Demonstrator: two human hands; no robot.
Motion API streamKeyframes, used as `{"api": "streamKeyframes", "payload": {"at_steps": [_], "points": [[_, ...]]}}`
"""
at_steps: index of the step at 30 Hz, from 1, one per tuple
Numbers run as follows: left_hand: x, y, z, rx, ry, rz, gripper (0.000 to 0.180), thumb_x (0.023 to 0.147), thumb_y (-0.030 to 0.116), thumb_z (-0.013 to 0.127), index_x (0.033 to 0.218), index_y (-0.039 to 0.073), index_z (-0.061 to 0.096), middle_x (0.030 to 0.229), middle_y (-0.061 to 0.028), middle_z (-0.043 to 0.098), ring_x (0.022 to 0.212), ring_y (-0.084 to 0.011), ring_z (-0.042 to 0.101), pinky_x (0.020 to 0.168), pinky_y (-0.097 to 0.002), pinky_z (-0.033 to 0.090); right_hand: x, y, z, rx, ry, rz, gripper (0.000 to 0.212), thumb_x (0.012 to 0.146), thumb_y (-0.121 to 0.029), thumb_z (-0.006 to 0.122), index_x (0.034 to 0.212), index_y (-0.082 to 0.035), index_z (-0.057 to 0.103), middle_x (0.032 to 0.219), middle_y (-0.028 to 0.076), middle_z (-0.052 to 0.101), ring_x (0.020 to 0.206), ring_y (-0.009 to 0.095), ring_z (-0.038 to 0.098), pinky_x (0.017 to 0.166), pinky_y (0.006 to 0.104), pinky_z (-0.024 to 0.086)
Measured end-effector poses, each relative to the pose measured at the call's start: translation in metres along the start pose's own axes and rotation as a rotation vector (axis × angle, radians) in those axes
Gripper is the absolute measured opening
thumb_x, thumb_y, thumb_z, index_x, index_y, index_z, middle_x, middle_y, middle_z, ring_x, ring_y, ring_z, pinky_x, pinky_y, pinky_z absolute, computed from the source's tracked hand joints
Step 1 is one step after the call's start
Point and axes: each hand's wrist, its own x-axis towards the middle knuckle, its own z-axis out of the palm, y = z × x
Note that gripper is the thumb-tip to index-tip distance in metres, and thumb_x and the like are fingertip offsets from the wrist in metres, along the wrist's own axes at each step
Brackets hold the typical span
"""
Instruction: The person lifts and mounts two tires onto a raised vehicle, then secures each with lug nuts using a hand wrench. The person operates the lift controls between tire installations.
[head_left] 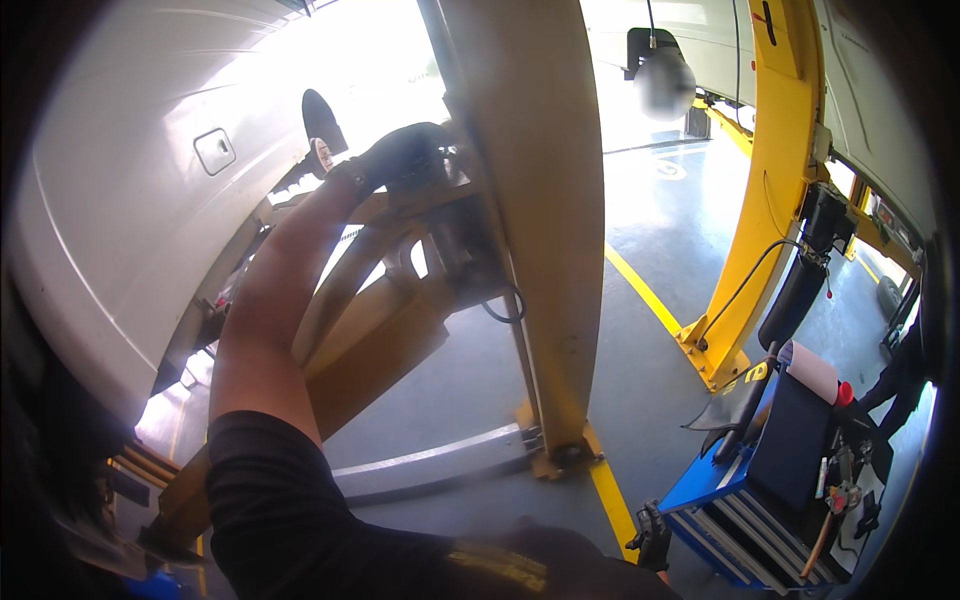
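Note:
My left arm reaches up and forward, and my left hand in a black glove is at the yellow lift post, by the carriage. Glare and shadow hide its fingertips, so I cannot tell whether they grip anything. Just below it are the carriage bracket and a yellow lift arm slanting down to the left. Low at the right, my right hand, also black-gloved, is beside the front corner of a blue tool cart. Its fingers are bent loosely, with the thumb apart, and nothing shows in them.
A raised white vehicle fills the left. Behind the cart stands another yellow post, with a second raised vehicle beside it. A paper roll and a hammer lie on the cart. A dark-clothed person is at far right.

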Motion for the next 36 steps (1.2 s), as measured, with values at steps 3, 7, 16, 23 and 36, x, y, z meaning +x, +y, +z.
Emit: {"api": "streamKeyframes", "payload": {"at_steps": [3, 7, 16, 23, 36], "points": [[0.006, -0.008, -0.008, -0.159, -0.088, -0.138, 0.017, 0.096, 0.004, 0.053, 0.105, 0.0, 0.067, 0.088, -0.0043, 0.067, 0.074, -0.0075, 0.061, 0.064, -0.0218, 0.052, 0.0, 0.01, 0.005, 0.005, -0.016, 0.034, 0.042, 0.094, -0.024, 0.063, 0.129, 0.0, 0.059, 0.084, 0.007, 0.064, 0.044, 0.01, 0.049, 0.042, 0.0284, 0.047], [0.015, 0.008, 0.001, -0.149, -0.122, -0.181, 0.017, 0.094, 0.002, 0.054, 0.104, 0.0, 0.068, 0.089, -0.0053, 0.067, 0.075, -0.0078, 0.062, 0.063, -0.0216, 0.052, -0.006, 0.027, 0.013, -0.336, -0.016, -0.44, 0.044, 0.094, -0.026, 0.063, 0.129, 0.001, 0.058, 0.082, 0.007, 0.063, 0.043, 0.01, 0.049, 0.044, 0.0297, 0.049], [-0.019, -0.029, -0.023, 0.214, 0.012, -0.175, 0.024, 0.098, 0.023, 0.057, 0.112, 0.006, 0.067, 0.104, -0.002, 0.068, 0.094, -0.0128, 0.066, 0.086, -0.0274, 0.054, -0.009, 0.053, 0.008, -0.812, 0.098, -0.913, 0.039, 0.095, -0.022, 0.059, 0.128, -0.001, 0.06, 0.087, 0.006, 0.064, 0.044, 0.011, 0.051, 0.045, 0.0298, 0.05], [-0.04, 0.039, 0.014, 0.263, 0.011, -0.098, 0.032, 0.094, 0.026, 0.066, 0.119, 0.005, 0.064, 0.118, -0.0068, 0.062, 0.109, -0.0145, 0.06, 0.094, -0.031, 0.051, -0.034, 0.029, 0.02, -0.805, 0.233, -0.792, 0.04, 0.093, -0.022, 0.06, 0.128, -0.003, 0.06, 0.099, 0.01, 0.064, 0.055, 0.017, 0.052, 0.053, 0.0322, 0.049], [-0.036, 0.059, 0.001, -0.356, -0.129, -0.155, 0.025, 0.09, 0.016, 0.069, 0.113, 0.008, 0.069, 0.11, -0.0066, 0.067, 0.103, -0.015, 0.064, 0.091, -0.0302, 0.054, -0.039, 0.026, 0.046, -0.523, 0.085, -0.556, 0.069, 0.074, -0.03, 0.082, 0.133, -0.009, 0.053, 0.127, 0.019, 0.058, 0.047, 0.009, 0.044, 0.045, 0.0244, 0.044]]}}
